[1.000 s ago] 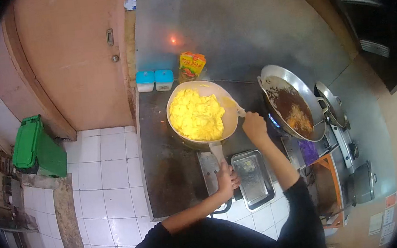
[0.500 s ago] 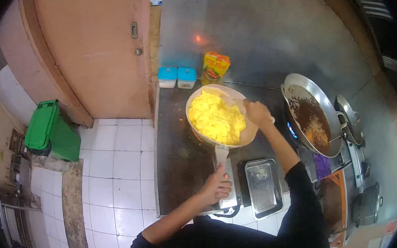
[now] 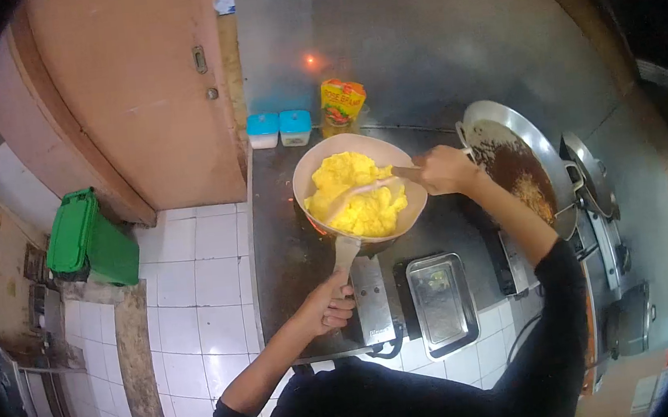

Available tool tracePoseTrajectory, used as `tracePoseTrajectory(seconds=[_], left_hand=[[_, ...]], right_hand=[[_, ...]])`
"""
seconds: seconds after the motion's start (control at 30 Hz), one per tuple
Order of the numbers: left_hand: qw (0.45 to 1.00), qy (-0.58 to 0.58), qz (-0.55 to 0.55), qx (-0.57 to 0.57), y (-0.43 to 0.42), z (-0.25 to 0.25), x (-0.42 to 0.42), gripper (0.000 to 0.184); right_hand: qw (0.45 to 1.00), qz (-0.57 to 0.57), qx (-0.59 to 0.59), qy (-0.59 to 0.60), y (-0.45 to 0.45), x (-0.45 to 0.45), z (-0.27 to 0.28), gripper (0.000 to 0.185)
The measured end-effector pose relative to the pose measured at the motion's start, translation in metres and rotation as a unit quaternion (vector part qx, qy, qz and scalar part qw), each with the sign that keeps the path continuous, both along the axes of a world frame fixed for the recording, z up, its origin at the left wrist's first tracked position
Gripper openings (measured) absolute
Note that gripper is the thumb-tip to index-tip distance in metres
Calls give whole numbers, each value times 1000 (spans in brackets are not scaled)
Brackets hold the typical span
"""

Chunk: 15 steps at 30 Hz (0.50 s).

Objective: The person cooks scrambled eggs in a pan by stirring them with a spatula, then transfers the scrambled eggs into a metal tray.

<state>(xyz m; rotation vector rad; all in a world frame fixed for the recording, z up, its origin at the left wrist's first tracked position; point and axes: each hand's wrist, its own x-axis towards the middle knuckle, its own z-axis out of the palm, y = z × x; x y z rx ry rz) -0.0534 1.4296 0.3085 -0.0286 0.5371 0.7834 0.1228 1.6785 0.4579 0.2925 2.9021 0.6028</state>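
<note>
Nearest me, a slackening left hand (image 3: 329,304) could let the frying pan (image 3: 372,144) swivel or tip, since I judge that my hold on its pan handle (image 3: 345,254) is what steadies it. That forearm rises from the lower left, with the fingers curled and clamped round the handle. The steel tray (image 3: 445,322) lies to the right of the stove panel (image 3: 372,301), so an elbow drawn in carelessly could knock it.

Further out, the yellow scrambled eggs (image 3: 379,212) are heaped in the pan; too hard a shove with the spatula (image 3: 364,189) could push some over the rim. An orange glow (image 3: 318,226) shows at the pan's edge, so eggs left lying could scorch underneath.

My right hand (image 3: 447,171) is closed on the spatula's grip, the arm reaching up from the lower right and the blade slanting leftward across the eggs. My hands are apart. The right forearm overlaps the wok (image 3: 512,115) in my view; I can't tell the gap, but drifting sideways might risk a burn on hot metal.
</note>
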Motion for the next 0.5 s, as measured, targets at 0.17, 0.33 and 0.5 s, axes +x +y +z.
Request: tracePoseTrajectory(seconds=[0.17,0.33,0.5], left_hand=[[1000,-7,9,-3,0,1,3,42],[999,-7,33,-4,-1,3,24,42],[998,-7,69,-2,-3,-4,41,42]], right_hand=[[995,-40,81,-38,-59,40,31,41],[968,-245,35,36,-76,12,-59,29],[900,-409,-80,129,-59,0,-53,21]])
